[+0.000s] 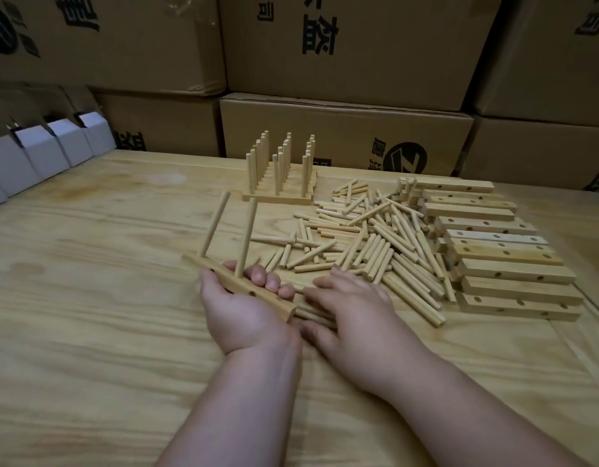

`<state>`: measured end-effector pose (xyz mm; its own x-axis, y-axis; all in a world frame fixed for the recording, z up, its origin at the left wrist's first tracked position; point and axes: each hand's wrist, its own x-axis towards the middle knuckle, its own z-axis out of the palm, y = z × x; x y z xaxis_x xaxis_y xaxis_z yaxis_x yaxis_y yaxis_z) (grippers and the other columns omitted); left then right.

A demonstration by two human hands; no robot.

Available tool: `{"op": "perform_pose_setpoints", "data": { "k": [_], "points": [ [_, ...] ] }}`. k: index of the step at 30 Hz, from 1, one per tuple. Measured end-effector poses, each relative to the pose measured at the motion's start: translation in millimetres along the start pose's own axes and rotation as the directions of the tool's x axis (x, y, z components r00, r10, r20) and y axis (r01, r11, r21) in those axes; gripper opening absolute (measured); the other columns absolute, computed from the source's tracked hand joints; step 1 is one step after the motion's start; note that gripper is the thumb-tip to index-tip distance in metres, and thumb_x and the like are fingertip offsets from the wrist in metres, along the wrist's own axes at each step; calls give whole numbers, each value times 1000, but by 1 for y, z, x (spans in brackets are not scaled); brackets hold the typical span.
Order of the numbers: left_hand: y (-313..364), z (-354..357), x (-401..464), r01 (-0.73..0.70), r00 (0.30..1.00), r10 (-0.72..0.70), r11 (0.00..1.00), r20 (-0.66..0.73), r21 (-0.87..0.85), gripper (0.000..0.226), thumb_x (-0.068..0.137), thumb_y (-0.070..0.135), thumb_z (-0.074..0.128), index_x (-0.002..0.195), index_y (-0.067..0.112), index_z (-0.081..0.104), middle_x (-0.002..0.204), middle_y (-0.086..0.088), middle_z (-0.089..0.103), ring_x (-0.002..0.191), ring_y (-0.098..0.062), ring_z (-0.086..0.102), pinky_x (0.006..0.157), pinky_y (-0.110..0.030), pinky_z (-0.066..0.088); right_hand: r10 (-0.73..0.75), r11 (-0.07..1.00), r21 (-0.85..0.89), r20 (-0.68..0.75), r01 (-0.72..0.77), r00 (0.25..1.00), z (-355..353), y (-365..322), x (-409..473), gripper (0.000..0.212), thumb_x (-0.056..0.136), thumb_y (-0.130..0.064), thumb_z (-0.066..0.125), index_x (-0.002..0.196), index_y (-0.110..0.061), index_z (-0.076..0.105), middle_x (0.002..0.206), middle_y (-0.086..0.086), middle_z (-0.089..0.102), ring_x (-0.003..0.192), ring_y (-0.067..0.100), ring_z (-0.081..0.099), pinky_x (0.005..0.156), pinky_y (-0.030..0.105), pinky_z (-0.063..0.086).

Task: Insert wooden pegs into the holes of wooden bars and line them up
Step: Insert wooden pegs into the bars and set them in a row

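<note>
My left hand (247, 308) grips a wooden bar (274, 299) tilted over the table, fingers curled round its far side. Two pegs (217, 227) stand in that bar's holes, and one hole near its right end shows open. My right hand (352, 311) lies palm down on loose pegs (313, 313) just right of the bar's end, thumb and fingers closing on them. A big heap of loose pegs (369, 244) spreads behind my right hand. Finished bars with upright pegs (281, 173) stand lined up at the back. Bare drilled bars (493, 251) are stacked at the right.
The wooden table (89, 298) stretches bare to the left and front. Cardboard boxes (345, 129) wall off the back edge. Small white cartons (45, 153) sit in a row at the far left.
</note>
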<state>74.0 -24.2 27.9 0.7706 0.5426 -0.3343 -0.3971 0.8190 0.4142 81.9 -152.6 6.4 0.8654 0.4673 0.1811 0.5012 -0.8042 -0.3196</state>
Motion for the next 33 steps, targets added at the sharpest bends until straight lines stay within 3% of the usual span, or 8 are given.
{"op": "perform_pose_setpoints", "data": {
  "k": [7,12,16,18,20,22,24,33],
  "points": [
    [-8,-2,-5,64,995,-68,996,74,66,28,102,40,35,83,23,45,57,-1,40,48,-17,34,42,-22,29,-26,999,33,-107,29,994,-10,15,1,27,93,-22,61,117,-24,73,117,-8,72,115,18,62,104,37,45],
    [-14,0,-9,157,971,-177,979,159,128,32,103,46,35,90,20,49,62,-2,43,48,-16,37,41,-22,32,50,991,132,-278,-13,959,-9,24,3,23,98,-23,63,116,-16,75,117,-3,70,113,18,60,102,28,45],
    [-20,1,-13,222,941,-256,961,220,167,36,104,50,35,99,19,53,62,0,42,48,-14,35,40,-22,31,218,915,402,-515,9,829,-22,20,0,22,103,-20,54,116,-24,71,101,-13,63,97,1,58,85,9,43],
    [-22,1,-13,219,934,-269,951,234,216,37,104,49,36,108,17,53,61,0,41,48,-13,34,41,-22,29,377,722,689,-457,54,806,-32,13,0,27,105,-19,46,102,-36,67,80,-14,63,76,1,58,71,14,48],
    [-25,2,-14,214,928,-277,944,251,251,38,104,49,36,111,17,54,61,1,41,47,-13,33,40,-21,28,468,335,933,-283,128,838,-44,6,1,28,103,-23,42,88,-29,64,66,-7,51,61,12,47,62,30,43],
    [-27,2,-15,213,923,-282,941,263,261,40,104,50,36,112,16,54,61,0,41,45,-13,34,40,-21,30,414,-54,984,-134,171,900,-54,-1,0,31,101,-26,36,79,-17,56,59,-2,38,54,15,35,58,33,37],
    [-31,1,-15,213,917,-287,939,277,270,41,104,51,36,112,15,54,60,0,41,45,-13,34,41,-21,31,357,-265,945,-90,193,930,-60,-8,-1,25,94,-22,35,75,-15,49,56,-1,32,50,16,31,53,30,39],
    [-39,-4,-15,227,919,-296,937,260,265,43,103,52,39,103,13,59,60,-1,44,48,-13,37,51,-29,33,286,-467,858,-82,213,955,-62,-29,-8,13,74,-16,36,66,-16,46,50,-1,25,43,14,26,46,30,47]
  ]
}}
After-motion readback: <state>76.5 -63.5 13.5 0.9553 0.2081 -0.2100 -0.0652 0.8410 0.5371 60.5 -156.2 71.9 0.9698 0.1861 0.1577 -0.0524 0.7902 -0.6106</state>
